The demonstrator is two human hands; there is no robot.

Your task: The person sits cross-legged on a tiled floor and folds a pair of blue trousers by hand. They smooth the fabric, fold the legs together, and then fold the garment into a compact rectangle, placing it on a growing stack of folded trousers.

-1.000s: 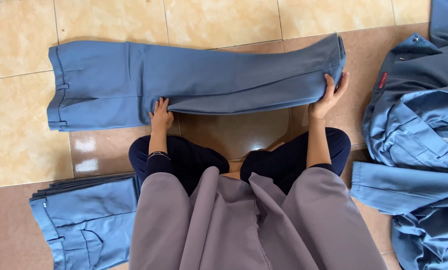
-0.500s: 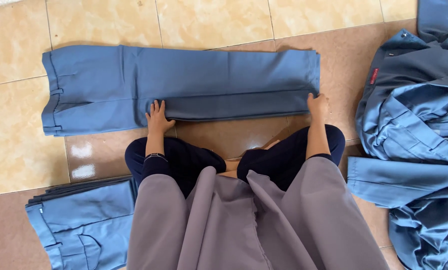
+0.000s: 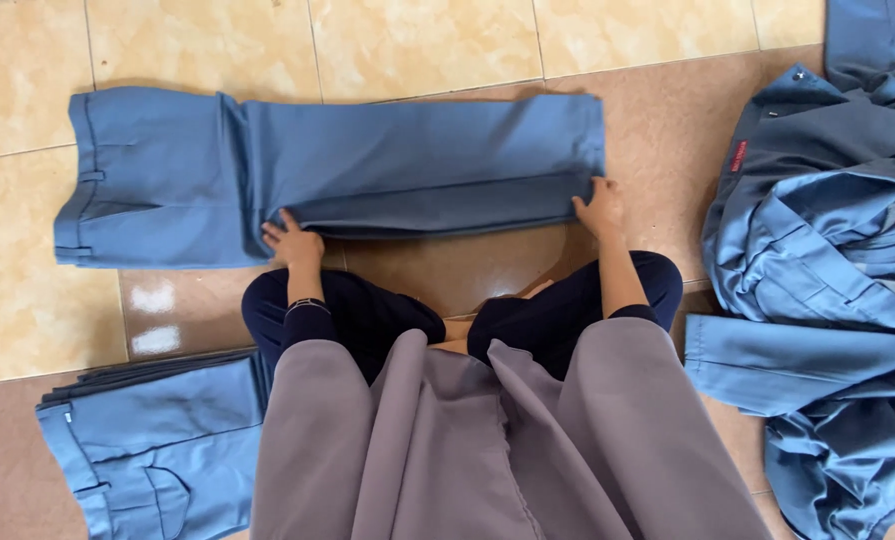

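Two hands are being pressed flat, with no closed grip, on the near edge of blue trousers [image 3: 337, 170] lying long axis left to right on the tiled floor [image 3: 417, 40]: left hand [image 3: 292, 240] near the seat, right hand [image 3: 599, 207] at the folded end. Fingertips are being partly hidden by cloth.

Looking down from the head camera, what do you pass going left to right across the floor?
Stack of folded blue trousers → left hand pressing on the flat blue trousers → right hand at their folded end → heap of unfolded blue garments.
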